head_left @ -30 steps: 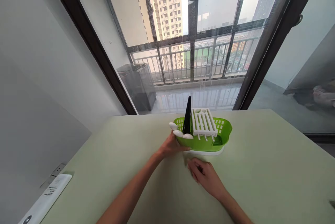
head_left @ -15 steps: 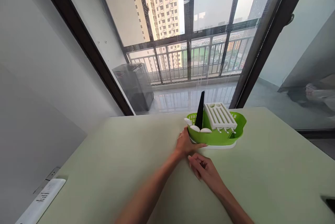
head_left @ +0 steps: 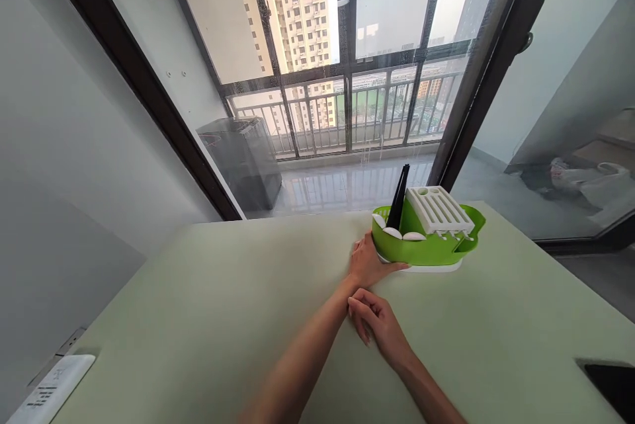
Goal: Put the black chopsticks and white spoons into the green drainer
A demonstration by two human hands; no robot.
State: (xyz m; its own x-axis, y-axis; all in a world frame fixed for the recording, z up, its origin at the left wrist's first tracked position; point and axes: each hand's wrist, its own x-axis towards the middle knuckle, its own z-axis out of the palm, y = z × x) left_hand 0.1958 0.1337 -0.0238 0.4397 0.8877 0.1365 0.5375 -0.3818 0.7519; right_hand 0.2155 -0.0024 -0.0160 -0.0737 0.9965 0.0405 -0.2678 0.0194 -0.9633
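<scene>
A green plastic utensil holder [head_left: 431,251] stands near the table's far edge, right of centre. Its white base tray [head_left: 436,269] shows along the bottom. A white slotted top [head_left: 440,211] with small hooks covers its right part. Black chopsticks [head_left: 398,198] lean upright in the left part, beside several white rounded pieces [head_left: 413,236] at the rim. My left hand [head_left: 371,261] is wrapped round the holder's left end, thumb stretched along the base's front. Close by my left wrist, my right hand [head_left: 380,321] has its fingers loosely curled, with nothing visible in them.
On the pale green table [head_left: 238,298], a white power strip [head_left: 54,384] lies at the left edge. A dark flat object [head_left: 612,381] lies at the right edge. Behind the table are a dark-framed glass door and a balcony with a grey covered appliance [head_left: 243,163].
The utensil holder has moved right along the table with my left hand on it. My right hand stays curled and is now closer to the left wrist. The view has turned slightly right.
</scene>
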